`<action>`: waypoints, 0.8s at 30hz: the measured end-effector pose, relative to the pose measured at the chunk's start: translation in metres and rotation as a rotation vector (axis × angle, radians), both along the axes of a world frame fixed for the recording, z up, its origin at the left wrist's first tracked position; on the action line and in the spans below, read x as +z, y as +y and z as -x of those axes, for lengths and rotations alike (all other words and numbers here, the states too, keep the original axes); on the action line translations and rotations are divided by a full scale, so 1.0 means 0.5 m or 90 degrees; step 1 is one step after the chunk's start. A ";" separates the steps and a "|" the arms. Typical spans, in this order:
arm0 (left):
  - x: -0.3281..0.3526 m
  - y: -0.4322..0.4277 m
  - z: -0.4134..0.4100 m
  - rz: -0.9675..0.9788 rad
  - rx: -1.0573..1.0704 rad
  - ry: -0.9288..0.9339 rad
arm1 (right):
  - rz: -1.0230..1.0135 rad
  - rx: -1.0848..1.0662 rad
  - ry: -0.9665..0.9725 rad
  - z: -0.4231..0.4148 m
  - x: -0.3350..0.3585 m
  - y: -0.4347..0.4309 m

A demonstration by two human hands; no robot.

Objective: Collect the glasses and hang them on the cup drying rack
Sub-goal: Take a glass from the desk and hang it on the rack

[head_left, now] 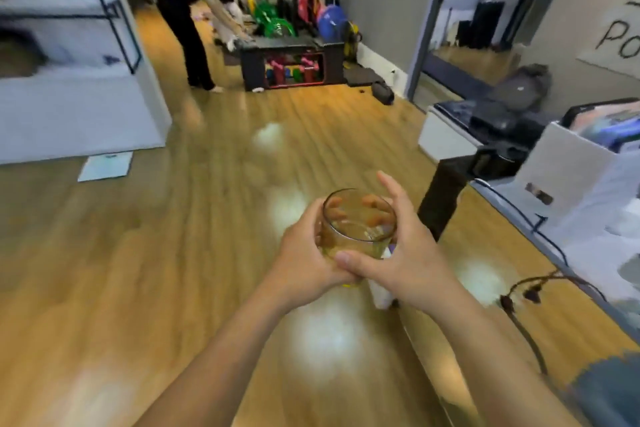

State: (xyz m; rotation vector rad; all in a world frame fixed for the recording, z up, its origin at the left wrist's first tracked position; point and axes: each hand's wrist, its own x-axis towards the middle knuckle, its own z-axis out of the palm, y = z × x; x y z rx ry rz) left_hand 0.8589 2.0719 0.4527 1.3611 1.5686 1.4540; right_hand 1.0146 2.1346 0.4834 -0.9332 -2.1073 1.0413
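A clear, short drinking glass (356,225) is held upright in front of me, above the wooden floor. My left hand (304,253) wraps its left side, with the fingertips showing through the glass wall. My right hand (405,253) cups its right side, thumb across the front near the base and index finger raised above the rim. Something small and white (381,291) pokes out under my right hand; what it is I cannot tell. No drying rack is in view.
A person in black (187,10) bends over by a low black shelf (291,62) holding colourful items at the far end. A white cabinet (69,80) stands on the left. On the right runs a table edge (519,218) carrying white boxes, a cable and a black post (443,198).
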 end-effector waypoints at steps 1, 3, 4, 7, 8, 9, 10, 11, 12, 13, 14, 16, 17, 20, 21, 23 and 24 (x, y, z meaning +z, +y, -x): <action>0.003 -0.020 0.054 -0.001 0.041 -0.002 | 0.008 0.047 0.013 0.061 0.000 0.000; 0.010 -0.061 0.156 -0.005 0.124 -0.007 | 0.021 0.137 0.032 0.182 0.000 -0.004; 0.014 -0.082 0.202 -0.007 0.168 -0.008 | 0.025 0.179 0.043 0.242 -0.001 -0.007; 0.021 -0.144 0.330 -0.012 0.298 -0.027 | 0.057 0.288 0.082 0.416 -0.008 -0.020; 0.024 -0.163 0.371 -0.015 0.337 -0.042 | 0.070 0.323 0.093 0.473 -0.011 -0.025; 0.025 -0.179 0.411 -0.019 0.372 -0.053 | 0.080 0.358 0.103 0.528 -0.015 -0.029; 0.026 -0.190 0.451 -0.021 0.406 -0.058 | 0.093 0.391 0.110 0.583 -0.021 -0.031; 0.026 -0.200 0.490 -0.021 0.439 -0.058 | 0.110 0.422 0.115 0.636 -0.027 -0.032; 0.028 -0.205 0.527 -0.022 0.471 -0.057 | 0.129 0.450 0.123 0.687 -0.032 -0.031; 0.031 -0.207 0.564 -0.024 0.499 -0.058 | 0.149 0.475 0.133 0.737 -0.035 -0.029; 0.034 -0.206 0.602 -0.024 0.523 -0.058 | 0.172 0.497 0.141 0.787 -0.036 -0.025; 0.040 -0.200 0.678 -0.015 0.563 -0.055 | 0.220 0.535 0.151 0.884 -0.036 -0.015; 0.045 -0.195 0.715 -0.010 0.583 -0.050 | 0.235 0.552 0.156 0.932 -0.035 -0.008; 0.060 -0.185 0.826 -0.006 0.639 -0.027 | 0.239 0.598 0.165 1.071 -0.028 0.007; 0.062 -0.185 0.861 -0.008 0.656 -0.028 | 0.243 0.614 0.167 1.115 -0.027 0.011; 0.059 -0.183 0.927 -0.015 0.679 -0.038 | 0.262 0.640 0.165 1.194 -0.032 0.016; 0.055 -0.181 0.959 -0.020 0.690 -0.040 | 0.273 0.651 0.161 1.232 -0.037 0.018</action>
